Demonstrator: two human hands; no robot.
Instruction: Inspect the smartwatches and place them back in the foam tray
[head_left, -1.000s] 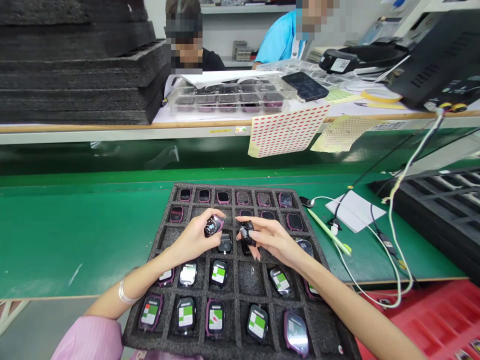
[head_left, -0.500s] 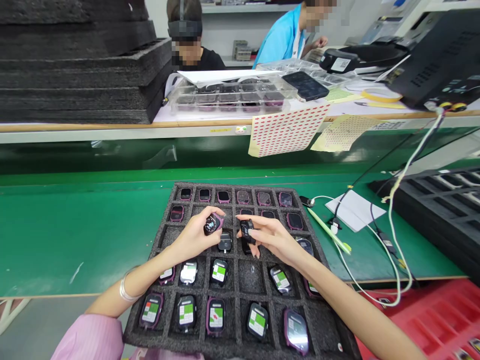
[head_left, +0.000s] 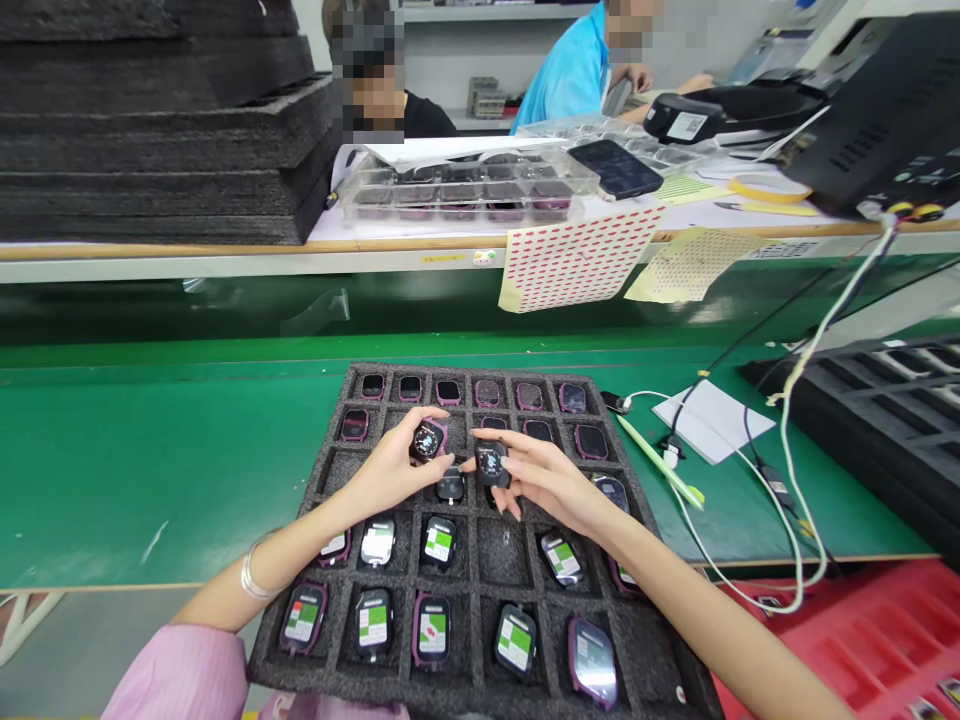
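My left hand (head_left: 390,477) pinches a dark smartwatch with a plum-coloured rim (head_left: 427,441) between thumb and fingers, its lit round dial facing up. My right hand (head_left: 547,481) holds a second black watch (head_left: 491,463) by its edges, close to the first. Both hover over a dark grey foam tray (head_left: 499,555) with several rows of square cells. Most cells hold a watch: the far rows show bare dark screens, and the near rows have green-and-white labels on the screens. One watch (head_left: 451,485) sits directly below my hands. A cell near the front (head_left: 501,553) holds no watch.
The tray rests on a green bench mat (head_left: 172,470). Stacked black foam trays (head_left: 165,150) rise at far left. Beyond stand a clear plastic tray (head_left: 469,185), a phone (head_left: 615,168) and two seated co-workers. White cables (head_left: 787,480) and a black foam tray (head_left: 847,420) lie right.
Both hands have turned their watches so the dials face up and brought them a little closer together. The view has shifted slightly, and the co-worker in blue has moved.
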